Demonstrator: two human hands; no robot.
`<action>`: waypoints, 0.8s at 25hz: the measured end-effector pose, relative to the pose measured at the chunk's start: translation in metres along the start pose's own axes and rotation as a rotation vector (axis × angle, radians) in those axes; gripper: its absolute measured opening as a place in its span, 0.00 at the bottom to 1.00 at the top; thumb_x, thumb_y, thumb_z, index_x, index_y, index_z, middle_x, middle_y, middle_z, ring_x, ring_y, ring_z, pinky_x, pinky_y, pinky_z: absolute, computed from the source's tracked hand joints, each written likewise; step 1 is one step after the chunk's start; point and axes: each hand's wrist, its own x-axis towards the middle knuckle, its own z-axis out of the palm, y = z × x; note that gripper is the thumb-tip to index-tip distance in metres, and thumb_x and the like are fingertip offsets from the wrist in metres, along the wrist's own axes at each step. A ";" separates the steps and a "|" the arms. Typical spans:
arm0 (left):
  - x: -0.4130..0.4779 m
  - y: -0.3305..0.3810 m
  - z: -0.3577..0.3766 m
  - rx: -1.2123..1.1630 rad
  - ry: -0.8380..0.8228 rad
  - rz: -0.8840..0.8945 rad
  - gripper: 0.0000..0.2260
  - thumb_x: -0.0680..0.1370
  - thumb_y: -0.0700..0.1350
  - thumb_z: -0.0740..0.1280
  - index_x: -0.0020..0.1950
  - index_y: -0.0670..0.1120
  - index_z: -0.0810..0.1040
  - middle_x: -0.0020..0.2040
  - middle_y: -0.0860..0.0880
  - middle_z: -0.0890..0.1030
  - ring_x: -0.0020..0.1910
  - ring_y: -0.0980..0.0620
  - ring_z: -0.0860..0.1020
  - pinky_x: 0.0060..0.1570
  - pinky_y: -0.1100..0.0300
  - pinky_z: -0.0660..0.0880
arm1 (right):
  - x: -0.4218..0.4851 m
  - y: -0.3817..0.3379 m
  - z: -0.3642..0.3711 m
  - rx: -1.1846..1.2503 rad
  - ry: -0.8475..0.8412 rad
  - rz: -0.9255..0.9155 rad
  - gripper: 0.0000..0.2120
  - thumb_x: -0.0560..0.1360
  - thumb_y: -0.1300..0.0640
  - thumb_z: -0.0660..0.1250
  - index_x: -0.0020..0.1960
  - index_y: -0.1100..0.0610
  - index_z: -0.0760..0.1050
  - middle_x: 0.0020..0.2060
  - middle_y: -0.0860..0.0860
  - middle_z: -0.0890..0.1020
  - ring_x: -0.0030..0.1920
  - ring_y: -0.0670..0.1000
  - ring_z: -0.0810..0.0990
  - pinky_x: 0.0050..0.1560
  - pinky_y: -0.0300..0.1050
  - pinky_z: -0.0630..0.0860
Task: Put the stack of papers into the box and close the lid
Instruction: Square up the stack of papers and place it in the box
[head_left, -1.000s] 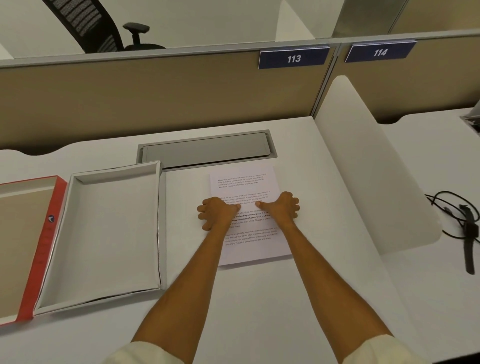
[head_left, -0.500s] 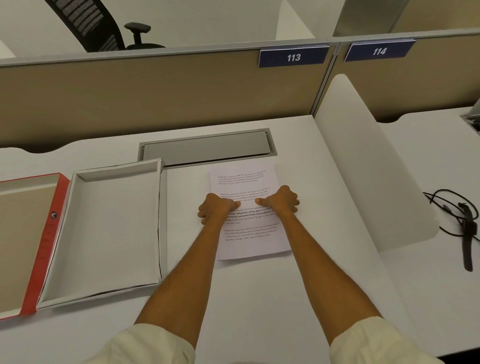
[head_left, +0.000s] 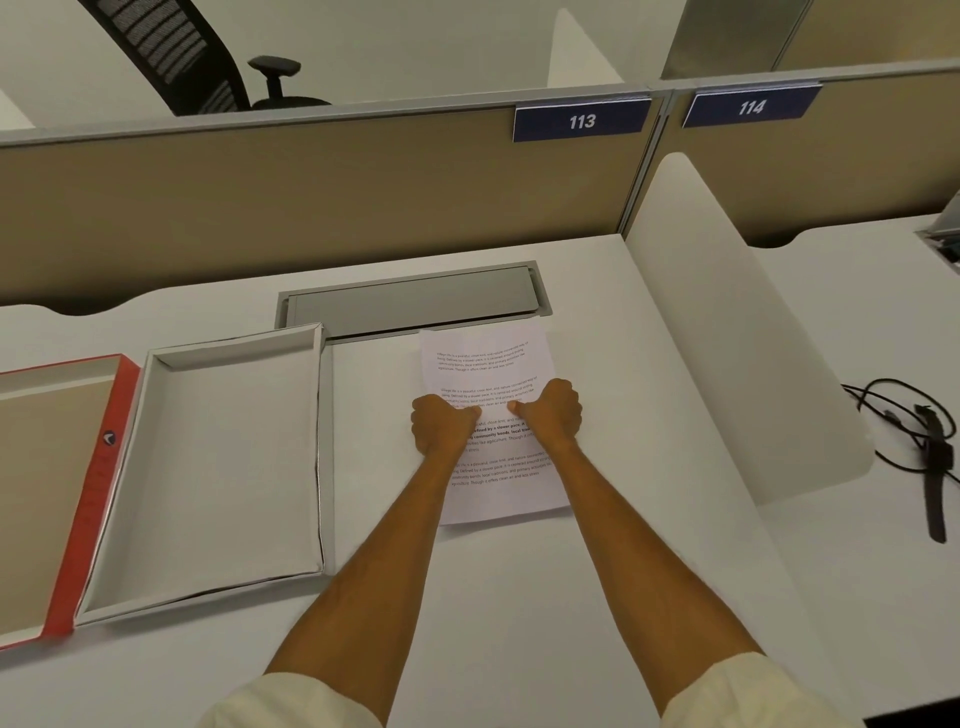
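Observation:
A stack of printed white papers (head_left: 483, 358) lies flat on the white desk, right of the box. Both hands rest on top of its middle. My left hand (head_left: 441, 423) and my right hand (head_left: 553, 413) are curled into fists side by side, thumbs pointing at each other, with nothing visibly held in them. The open white box (head_left: 234, 345) sits to the left of the papers with nothing inside. Its red-edged lid (head_left: 98, 483) lies folded open flat on the box's far left, brown inside facing up.
A grey cable hatch (head_left: 410, 301) is set in the desk just behind the papers and box. A white curved divider (head_left: 727, 338) stands on the right. Beyond it lie black cables and a wristwatch (head_left: 935, 457). A beige partition (head_left: 311, 197) closes the back.
The fingers of both hands, spread on the papers a second ago, have curled into fists. The hands stay at the same spot on the stack. The papers and box have not moved.

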 end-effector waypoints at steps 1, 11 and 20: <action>-0.001 -0.001 -0.001 -0.022 -0.005 0.005 0.24 0.70 0.51 0.76 0.60 0.40 0.76 0.60 0.41 0.80 0.56 0.42 0.81 0.53 0.48 0.81 | -0.001 0.000 0.000 0.001 0.004 -0.003 0.25 0.68 0.48 0.76 0.56 0.64 0.75 0.56 0.59 0.80 0.55 0.60 0.81 0.54 0.53 0.80; -0.003 -0.007 -0.018 -0.155 -0.060 -0.018 0.17 0.70 0.44 0.77 0.50 0.44 0.70 0.59 0.40 0.81 0.53 0.40 0.82 0.42 0.54 0.77 | 0.000 -0.001 -0.007 0.080 0.000 0.009 0.28 0.68 0.54 0.77 0.60 0.66 0.69 0.59 0.62 0.77 0.58 0.62 0.79 0.57 0.55 0.79; -0.027 0.002 -0.038 -0.416 0.075 0.126 0.21 0.69 0.44 0.78 0.57 0.43 0.74 0.56 0.44 0.82 0.48 0.46 0.82 0.48 0.51 0.80 | -0.019 -0.008 -0.031 0.313 0.113 -0.119 0.25 0.71 0.59 0.74 0.61 0.65 0.67 0.60 0.62 0.72 0.61 0.61 0.72 0.63 0.57 0.72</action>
